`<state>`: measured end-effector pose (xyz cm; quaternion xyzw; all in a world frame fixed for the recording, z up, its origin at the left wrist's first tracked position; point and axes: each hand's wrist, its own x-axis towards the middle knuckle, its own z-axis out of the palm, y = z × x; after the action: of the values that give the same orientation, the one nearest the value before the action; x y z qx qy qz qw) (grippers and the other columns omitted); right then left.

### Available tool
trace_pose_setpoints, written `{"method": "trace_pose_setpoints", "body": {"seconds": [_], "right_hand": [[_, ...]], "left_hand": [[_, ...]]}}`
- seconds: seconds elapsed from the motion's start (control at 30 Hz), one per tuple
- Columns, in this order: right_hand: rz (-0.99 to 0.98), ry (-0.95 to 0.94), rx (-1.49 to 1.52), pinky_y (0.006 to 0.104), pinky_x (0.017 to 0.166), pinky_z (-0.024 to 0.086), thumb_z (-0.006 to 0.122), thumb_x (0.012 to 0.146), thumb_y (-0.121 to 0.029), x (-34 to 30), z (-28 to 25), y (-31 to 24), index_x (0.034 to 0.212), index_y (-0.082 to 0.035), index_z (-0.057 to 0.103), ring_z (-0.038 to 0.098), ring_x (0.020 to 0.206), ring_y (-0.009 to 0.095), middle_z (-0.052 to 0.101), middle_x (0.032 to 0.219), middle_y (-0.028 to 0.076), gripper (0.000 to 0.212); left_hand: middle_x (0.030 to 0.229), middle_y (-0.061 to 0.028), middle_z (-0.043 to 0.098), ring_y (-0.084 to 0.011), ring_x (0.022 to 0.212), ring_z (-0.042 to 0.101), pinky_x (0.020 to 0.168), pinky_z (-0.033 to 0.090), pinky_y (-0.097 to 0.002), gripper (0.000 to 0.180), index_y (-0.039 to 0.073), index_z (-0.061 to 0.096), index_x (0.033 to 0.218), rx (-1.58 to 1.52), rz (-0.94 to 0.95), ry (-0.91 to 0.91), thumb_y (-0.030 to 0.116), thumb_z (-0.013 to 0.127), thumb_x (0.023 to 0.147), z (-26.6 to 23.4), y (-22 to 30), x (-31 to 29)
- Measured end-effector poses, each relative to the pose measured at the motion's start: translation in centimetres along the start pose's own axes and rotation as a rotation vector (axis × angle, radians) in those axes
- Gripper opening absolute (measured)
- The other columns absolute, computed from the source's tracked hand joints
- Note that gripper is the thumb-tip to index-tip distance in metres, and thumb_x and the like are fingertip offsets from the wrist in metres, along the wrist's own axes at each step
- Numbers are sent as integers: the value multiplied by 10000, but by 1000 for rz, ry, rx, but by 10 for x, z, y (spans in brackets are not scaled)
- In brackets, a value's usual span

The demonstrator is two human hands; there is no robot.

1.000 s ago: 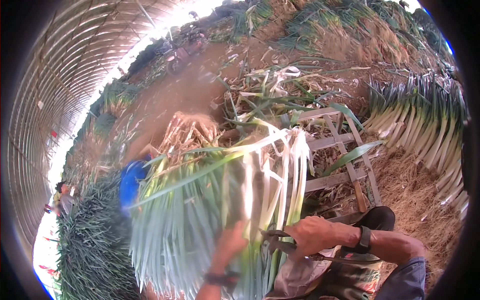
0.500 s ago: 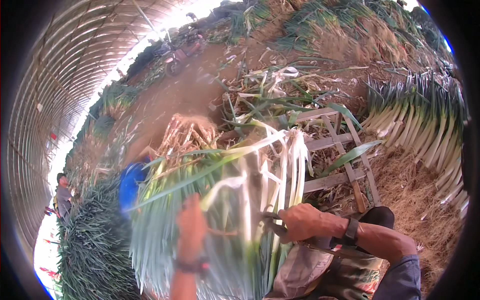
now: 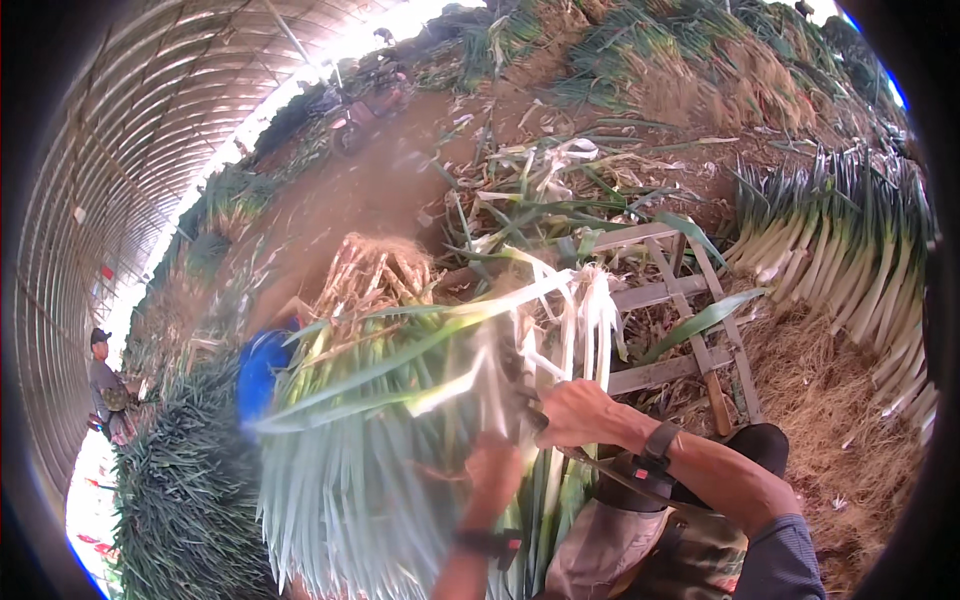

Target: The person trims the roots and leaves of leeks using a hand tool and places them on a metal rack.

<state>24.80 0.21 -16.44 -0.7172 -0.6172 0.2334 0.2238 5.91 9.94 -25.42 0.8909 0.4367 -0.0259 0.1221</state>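
My left hand [image 3: 494, 467], blurred, is closed at a pale green onion stalk [image 3: 490, 395] that rises above its fingers. Just to its right, my right hand [image 3: 578, 412] is curled round a dark tool [image 3: 530, 405]; its kind cannot be made out. Beneath both hands spreads a thick bundle of green onions [image 3: 370, 490], its long green leaves toward me. Several peeled white stalks [image 3: 600, 310] stand up beyond my right hand. One long loose leaf [image 3: 390, 370] lies across the bundle.
A wooden frame [image 3: 640, 295] lies beyond my right hand, near trimmed leaves. Lined-up green onions [image 3: 830, 230] and fibrous root scraps [image 3: 820, 400] are at the right. At left are a blue object [image 3: 262, 370], a dark leafy heap [image 3: 190, 490] and a person [image 3: 108, 385].
My left hand has moved right, from over the leaves to the stalk near my right hand. My right hand has shifted slightly left and up. The person at far left has moved a little left.
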Motion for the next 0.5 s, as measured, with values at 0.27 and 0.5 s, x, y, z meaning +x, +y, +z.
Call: {"method": "trace_pose_setpoints", "body": {"seconds": [0.27, 0.5], "right_hand": [[25, 42, -52, 452, 611, 541, 642, 788, -395, 7, -21, -1, 1136, -113, 665, 683, 696, 346, 680, 783, 138, 449], [163, -242, 231, 444, 694, 538, 749, 710, -413, -66, -55, -28, 1112, -64, 664, 682, 734, 383, 699, 801, 198, 539]], "left_hand": [[959, -242, 673, -436, 873, 660, 775, 510, -520, 498, -20, 601, 1001, -110, -101, 28, 379, 741, 739, -4, -2, 27], [782, -177, 665, -297, 723, 649, 686, 517, -407, 356, -50, 627, 829, -505, -99, -53, 270, 704, 694, -31, -44, 27]]}}
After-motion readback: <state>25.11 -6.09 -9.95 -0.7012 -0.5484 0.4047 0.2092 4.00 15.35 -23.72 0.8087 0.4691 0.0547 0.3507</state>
